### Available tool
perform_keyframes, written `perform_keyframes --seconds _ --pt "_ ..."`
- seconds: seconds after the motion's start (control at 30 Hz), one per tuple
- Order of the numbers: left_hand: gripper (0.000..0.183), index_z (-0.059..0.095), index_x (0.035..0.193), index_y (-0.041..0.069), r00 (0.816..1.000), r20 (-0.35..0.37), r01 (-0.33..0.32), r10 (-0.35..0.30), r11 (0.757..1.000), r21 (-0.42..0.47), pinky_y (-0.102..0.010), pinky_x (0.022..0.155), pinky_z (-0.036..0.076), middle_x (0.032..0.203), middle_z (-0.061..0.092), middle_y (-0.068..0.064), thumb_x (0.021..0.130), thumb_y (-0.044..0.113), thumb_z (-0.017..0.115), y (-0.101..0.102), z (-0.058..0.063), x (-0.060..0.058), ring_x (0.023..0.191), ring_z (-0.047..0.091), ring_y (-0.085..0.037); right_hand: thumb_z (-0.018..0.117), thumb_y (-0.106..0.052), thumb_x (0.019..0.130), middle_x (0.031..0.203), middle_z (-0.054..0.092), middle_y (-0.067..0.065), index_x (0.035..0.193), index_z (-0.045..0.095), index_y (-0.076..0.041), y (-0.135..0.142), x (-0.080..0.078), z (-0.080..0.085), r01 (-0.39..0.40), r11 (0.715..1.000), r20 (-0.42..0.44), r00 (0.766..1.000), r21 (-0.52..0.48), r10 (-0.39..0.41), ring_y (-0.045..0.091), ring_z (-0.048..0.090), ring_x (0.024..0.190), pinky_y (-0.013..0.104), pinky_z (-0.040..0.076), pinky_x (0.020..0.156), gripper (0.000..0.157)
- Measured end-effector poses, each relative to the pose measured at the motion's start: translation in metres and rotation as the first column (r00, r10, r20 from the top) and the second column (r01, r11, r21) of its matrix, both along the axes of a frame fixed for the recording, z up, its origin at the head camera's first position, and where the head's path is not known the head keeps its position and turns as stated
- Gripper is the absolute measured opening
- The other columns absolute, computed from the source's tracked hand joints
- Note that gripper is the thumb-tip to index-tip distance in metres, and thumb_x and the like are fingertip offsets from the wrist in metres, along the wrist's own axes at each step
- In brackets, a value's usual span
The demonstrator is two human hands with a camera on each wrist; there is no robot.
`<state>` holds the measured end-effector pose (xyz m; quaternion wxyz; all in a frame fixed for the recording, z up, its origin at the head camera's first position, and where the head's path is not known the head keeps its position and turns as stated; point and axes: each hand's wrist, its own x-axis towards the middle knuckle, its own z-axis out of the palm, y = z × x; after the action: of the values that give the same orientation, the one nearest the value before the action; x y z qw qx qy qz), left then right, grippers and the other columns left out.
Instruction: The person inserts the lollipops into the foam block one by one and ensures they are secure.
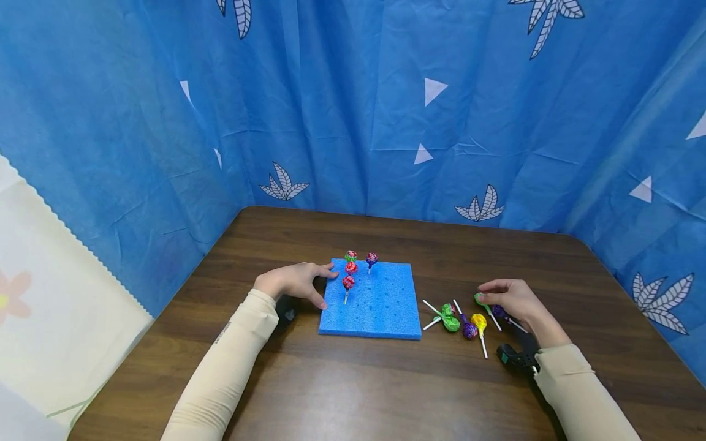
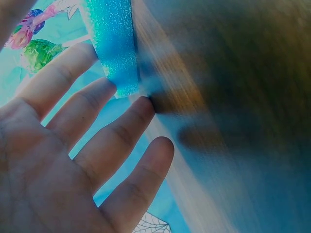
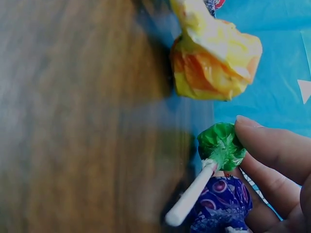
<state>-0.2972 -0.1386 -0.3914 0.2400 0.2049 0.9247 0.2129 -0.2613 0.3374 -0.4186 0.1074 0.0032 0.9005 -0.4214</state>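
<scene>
"So, what does the head view show?"

"A blue foam board [image 1: 386, 306] lies mid-scene on a dark wooden table [image 1: 386, 380]. The left hand [image 1: 298, 282] rests at its left edge, thumb toward the near side, fingers relaxed and spread."

"Anything on the board?"

"Four lollipops stand toward its far left: a green-and-red lollipop [image 1: 351, 256], a red lollipop [image 1: 351, 267] just nearer, a darker red lollipop [image 1: 349, 282] nearer again, and a dark purple lollipop [image 1: 372, 258] to their right."

"And over on the right?"

"The right hand [image 1: 515, 300] pinches a green lollipop [image 1: 478, 298] by its wrapped head. Beside it is a purple lollipop [image 1: 499, 311]. Left of that hand lie a yellow lollipop [image 1: 478, 321], a second purple lollipop [image 1: 470, 331] and two green-wrapped lollipops [image 1: 451, 323], these closest to the board."

"What about the left wrist view?"

"Palm and fingers, barely bent and apart; some fingertips meet the foam's edge."

"The right wrist view?"

"Fingertips hold the green head, its white stick free. The purple wrapper sits right next to it; whether they touch, I can't tell."
</scene>
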Motion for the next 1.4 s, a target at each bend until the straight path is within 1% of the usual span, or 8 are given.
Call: perform_keyframes --seconds 0.1,0.2,0.27,0.5,0.63,1.03,1.23,1.4 --pt "0.079 0.046 0.151 0.030 1.000 -0.001 0.002 -0.002 1.000 0.002 -0.059 0.120 0.028 0.168 0.020 0.003 0.081 0.036 0.083 0.000 0.000 0.001 0.155 0.020 -0.036 0.070 -0.026 0.095 0.136 0.055 0.031 0.126 0.065 0.006 0.000 0.000 0.001 0.007 1.000 -0.007 1.000 0.003 -0.007 0.039 0.053 0.115 0.045 0.051 0.093 0.045" --pt "0.079 0.046 0.151 0.030 1.000 -0.004 0.002 -0.002 1.000 -0.001 -0.060 0.119 0.030 0.168 0.021 0.002 0.081 0.036 0.082 0.000 0.000 0.001 0.154 0.021 -0.036 0.069 -0.027 0.095 0.134 0.056 0.030 0.125 0.066 0.005 0.000 -0.001 0.001 0.021 1.000 -0.011 1.000 0.003 -0.021 0.036 0.053 0.113 0.034 0.049 0.086 0.044" --pt "0.079 0.046 0.151 0.031 1.000 -0.005 0.002 -0.002 1.000 -0.003 -0.060 0.119 0.030 0.168 0.021 0.002 0.081 0.037 0.083 0.000 0.000 0.001 0.154 0.021 -0.036 0.069 -0.027 0.096 0.133 0.057 0.030 0.125 0.066 0.005 -0.001 -0.001 0.002 0.030 1.000 -0.014 0.999 -0.004 -0.030 0.035 0.053 0.113 0.033 0.048 0.085 0.043" --pt "0.079 0.046 0.151 0.030 1.000 -0.010 0.013 -0.013 1.000 -0.006 -0.060 0.119 0.029 0.168 0.021 0.001 0.080 0.036 0.083 -0.001 0.001 0.000 0.154 0.021 -0.037 0.068 -0.030 0.096 0.135 0.057 0.029 0.126 0.065 0.004 -0.008 -0.002 0.007 0.064 0.996 -0.023 0.998 -0.059 -0.065 0.040 0.050 0.120 0.055 0.044 0.098 0.045" --pt "0.079 0.047 0.151 0.029 1.000 -0.003 0.012 -0.012 1.000 0.002 -0.060 0.120 0.028 0.168 0.021 0.001 0.081 0.036 0.083 -0.002 0.000 -0.001 0.154 0.020 -0.037 0.067 -0.032 0.097 0.137 0.055 0.029 0.127 0.064 0.005 -0.014 -0.003 0.013 0.078 0.992 -0.034 0.996 -0.095 -0.082 0.042 0.049 0.124 0.061 0.041 0.104 0.048" --pt "0.078 0.047 0.151 0.029 1.000 -0.020 0.018 -0.019 1.000 -0.010 -0.059 0.119 0.030 0.168 0.022 0.002 0.081 0.036 0.082 0.000 0.001 -0.001 0.154 0.021 -0.035 0.066 -0.033 0.097 0.134 0.058 0.024 0.132 0.060 0.004 -0.035 -0.008 0.023 0.084 0.981 -0.114 0.988 -0.174 -0.105 0.036 0.055 0.120 0.064 0.035 0.111 0.051" --pt "0.079 0.047 0.151 0.029 1.000 -0.011 0.012 -0.012 1.000 0.001 -0.059 0.119 0.029 0.168 0.021 0.001 0.080 0.036 0.083 -0.001 0.001 -0.001 0.154 0.021 -0.036 0.069 -0.032 0.095 0.120 0.066 0.009 0.131 0.060 0.005 -0.046 -0.011 0.029 0.065 0.971 -0.135 0.986 -0.229 -0.098 0.014 0.060 0.102 0.064 0.035 0.112 0.052" --pt "0.080 0.046 0.151 0.031 1.000 -0.009 0.006 -0.006 1.000 -0.010 -0.061 0.119 0.030 0.168 0.021 0.001 0.080 0.037 0.083 0.000 0.001 0.000 0.154 0.021 -0.036 0.069 -0.029 0.096 0.131 0.060 0.018 0.136 0.056 0.006 -0.057 -0.014 0.031 0.056 0.961 -0.145 0.985 -0.269 -0.098 0.007 0.057 0.101 0.062 0.033 0.115 0.054"
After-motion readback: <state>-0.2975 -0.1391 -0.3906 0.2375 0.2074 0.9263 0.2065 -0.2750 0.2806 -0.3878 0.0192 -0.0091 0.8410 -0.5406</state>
